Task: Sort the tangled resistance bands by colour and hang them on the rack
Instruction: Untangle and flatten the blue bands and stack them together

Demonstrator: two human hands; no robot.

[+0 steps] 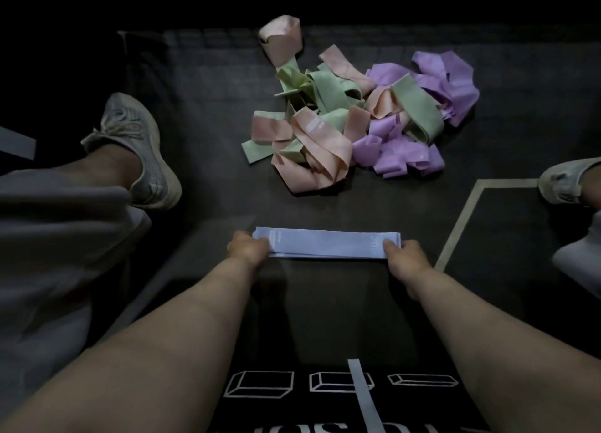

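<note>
Head view: at centre frame, a flat stack of pale blue bands [327, 247] printed "20" near its right end lies on the dark mat [201, 159], left hand [247, 248] and right hand [404, 257] pinching its ends. Above, a tangled pile [354, 114] mixes pink, green and purple bands.

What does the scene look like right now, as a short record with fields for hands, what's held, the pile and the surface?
left hand: grips the left end of the blue bands
right hand: grips the right end
blue bands: flat, neatly stacked, pulled straight between both hands
tangled pile: pink, green and purple bands mixed, lying beyond the blue stack
surface: dark floor mat
rack: not in view
</note>
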